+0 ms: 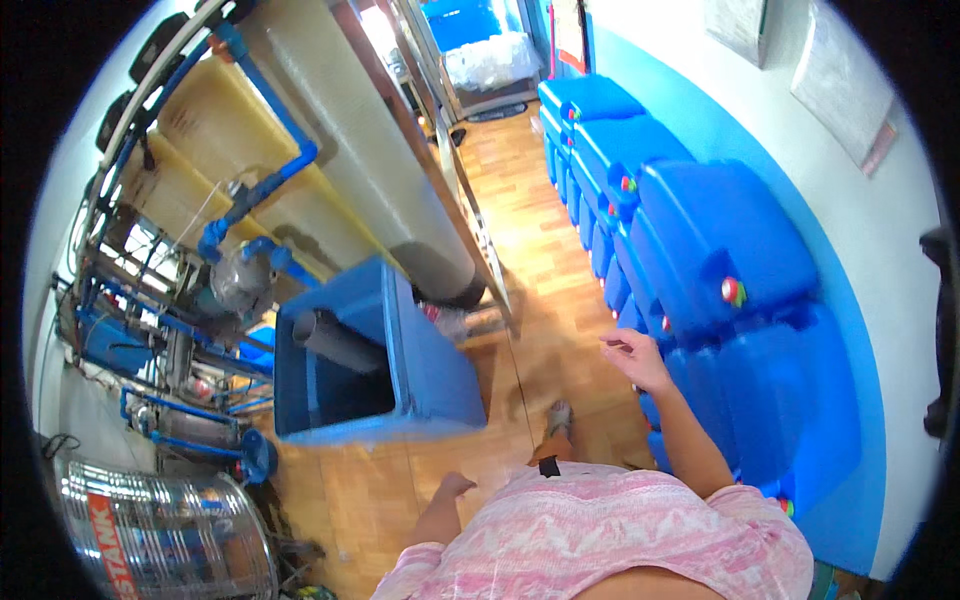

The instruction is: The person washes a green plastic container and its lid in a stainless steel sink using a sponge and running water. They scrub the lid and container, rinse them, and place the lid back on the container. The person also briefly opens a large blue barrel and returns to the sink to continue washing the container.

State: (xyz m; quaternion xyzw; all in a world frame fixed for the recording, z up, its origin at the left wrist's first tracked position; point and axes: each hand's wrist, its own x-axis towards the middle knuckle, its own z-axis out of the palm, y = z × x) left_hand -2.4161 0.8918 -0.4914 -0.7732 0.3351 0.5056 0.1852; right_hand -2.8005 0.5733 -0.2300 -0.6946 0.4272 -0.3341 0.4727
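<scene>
My right hand [638, 360] is held out beside a stack of blue plastic water containers [725, 240], its fingers loosely bent and apart, with nothing seen in them. Whether it touches a container, I cannot tell. Red-and-white taps [733, 291] sit on the containers' fronts. My left hand [456, 487] hangs low by my body, small in view, and its fingers are not clear. Ahead of it on the left stands a tall blue open bin [437, 385] with a grey pipe [338, 343] leaning inside.
Tall pale filter tanks [370, 150] with blue pipes [285, 140] line the left side. A shiny ribbed metal tank [170, 530] lies at the lower left. Wooden floor [520, 200] runs between the tanks and containers toward a plastic-wrapped bundle [492, 62] at the far end.
</scene>
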